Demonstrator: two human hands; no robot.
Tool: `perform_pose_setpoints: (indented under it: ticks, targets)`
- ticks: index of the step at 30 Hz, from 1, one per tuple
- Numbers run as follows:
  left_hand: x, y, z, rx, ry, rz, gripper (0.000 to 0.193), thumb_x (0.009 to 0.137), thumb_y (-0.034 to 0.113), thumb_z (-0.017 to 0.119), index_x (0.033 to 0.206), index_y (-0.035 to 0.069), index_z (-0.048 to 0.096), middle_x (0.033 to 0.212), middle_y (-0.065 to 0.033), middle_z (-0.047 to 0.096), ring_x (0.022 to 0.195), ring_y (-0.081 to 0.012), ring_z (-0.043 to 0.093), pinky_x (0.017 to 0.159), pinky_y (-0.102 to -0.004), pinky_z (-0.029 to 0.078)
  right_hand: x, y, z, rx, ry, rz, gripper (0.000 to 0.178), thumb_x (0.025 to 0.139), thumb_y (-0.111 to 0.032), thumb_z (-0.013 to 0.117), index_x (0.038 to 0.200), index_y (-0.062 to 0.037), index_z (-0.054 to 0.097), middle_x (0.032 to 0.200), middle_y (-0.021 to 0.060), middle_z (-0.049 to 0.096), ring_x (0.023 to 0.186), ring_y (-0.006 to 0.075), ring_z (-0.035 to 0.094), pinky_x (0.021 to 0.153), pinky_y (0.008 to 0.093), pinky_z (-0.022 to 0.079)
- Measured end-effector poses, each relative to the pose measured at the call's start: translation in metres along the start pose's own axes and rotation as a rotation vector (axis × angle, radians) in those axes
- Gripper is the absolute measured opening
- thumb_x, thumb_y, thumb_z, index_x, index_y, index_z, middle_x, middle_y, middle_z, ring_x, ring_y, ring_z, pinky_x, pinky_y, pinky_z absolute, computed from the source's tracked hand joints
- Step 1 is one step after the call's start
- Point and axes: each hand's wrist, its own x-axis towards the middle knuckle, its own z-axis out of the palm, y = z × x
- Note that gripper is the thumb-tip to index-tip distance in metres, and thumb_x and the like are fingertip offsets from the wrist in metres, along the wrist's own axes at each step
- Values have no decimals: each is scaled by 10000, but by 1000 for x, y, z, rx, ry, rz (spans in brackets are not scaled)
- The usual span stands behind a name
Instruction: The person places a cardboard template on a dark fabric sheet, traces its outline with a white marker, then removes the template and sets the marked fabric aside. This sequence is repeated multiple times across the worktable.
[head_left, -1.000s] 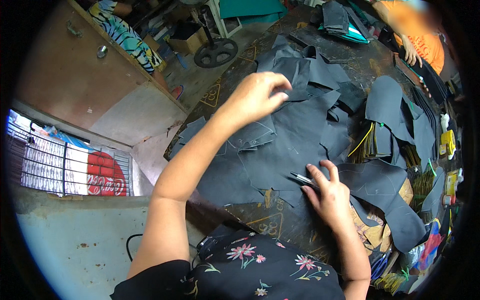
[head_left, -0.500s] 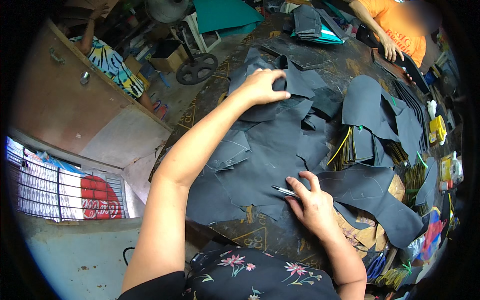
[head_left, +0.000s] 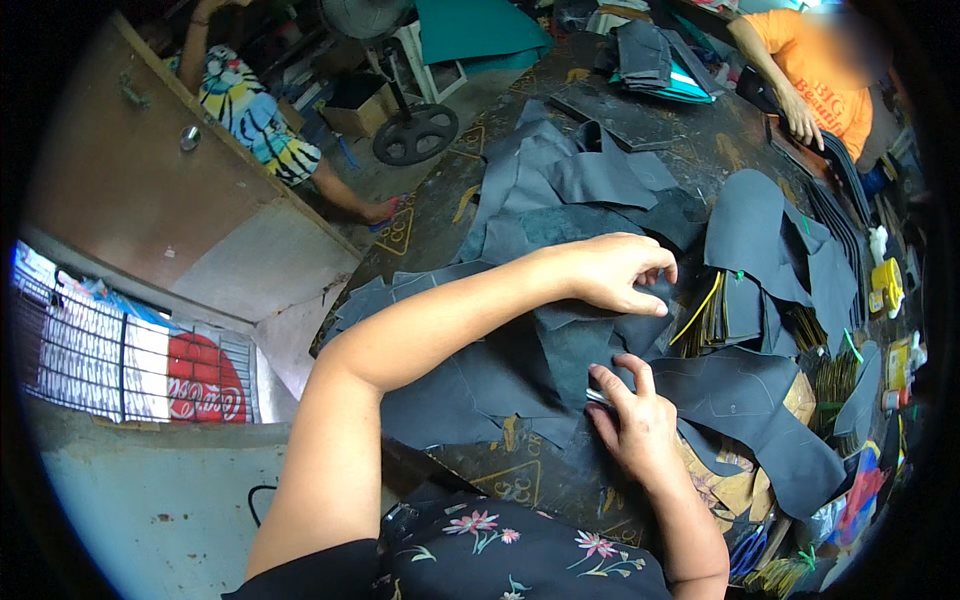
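Dark grey leather pieces (head_left: 440,385) lie in a loose, overlapping pile on the table before me, some with thin light outlines drawn on them. My left hand (head_left: 622,275) reaches across the pile, fingers curled and thumb apart, and no piece shows gripped between them. Just below it, a piece with its rough greenish back (head_left: 580,360) lies folded over the others. Nearer to me, my right hand (head_left: 638,420) holds a pen (head_left: 597,397) between thumb and fingers, mostly hidden by the hand. More crumpled leather (head_left: 590,170) is heaped at the pile's far end.
To the right sit tied bundles of cut pieces (head_left: 745,225), an outlined leather piece (head_left: 750,390), blue-handled scissors (head_left: 750,550) and a yellow container (head_left: 886,285). A co-worker in an orange shirt (head_left: 815,80) handles dark strips at the far right. Another person stands behind a wooden door (head_left: 170,190).
My left hand has moved right and nearer, close to my right hand. Leather at the pile's far end has shifted, and rough-backed surfaces now show. The pen hand has barely moved.
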Motion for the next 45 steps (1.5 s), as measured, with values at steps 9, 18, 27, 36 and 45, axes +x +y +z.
perform_pose_setpoints:
  ticks: [9, 18, 27, 36, 45]
  targets:
    - [-6, -35, -47, 142, 549, 48, 217, 937, 260, 723, 1008, 55, 738, 976, -117, 741, 932, -254, 726, 842, -395, 574, 3, 0, 0, -13, 55, -58, 494, 825, -175, 828, 1295, -149, 675, 1335, 167, 590, 800, 338, 732, 703, 431, 596]
    - [-74, -84, -60, 477, 573, -540, 428, 848, 268, 802, 1137, -19, 672, 1099, -206, 725, 1018, -309, 724, 827, -410, 595, 2, 0, 1, -10, 43, -33, 495, 823, -175, 831, 1292, -144, 676, 1345, 161, 586, 812, 324, 737, 710, 429, 595]
    - [-41, -9, 0, 944, 400, -159, 127, 841, 154, 652, 918, 88, 729, 961, -69, 626, 925, -273, 634, 743, -409, 562, 1, 1, 0, 17, 1, 12, 580, 711, -29, 802, 1271, -86, 664, 1356, 177, 578, 833, 340, 736, 717, 444, 597]
    - [-46, -1, 17, 892, 364, -17, 93, 802, 128, 663, 849, 58, 703, 873, -77, 659, 853, -249, 662, 721, -368, 573, 3, 0, 1, 15, 31, -6, 519, 709, 45, 759, 1209, -40, 649, 1340, 193, 591, 827, 341, 744, 745, 445, 594]
    - [-49, 24, 42, 657, 296, -51, 293, 855, 112, 647, 1114, -15, 695, 972, -144, 704, 900, -297, 728, 768, -399, 615, 4, -1, -1, -18, 19, -11, 493, 753, -45, 803, 1226, -78, 666, 1343, 183, 584, 835, 352, 740, 716, 436, 600]
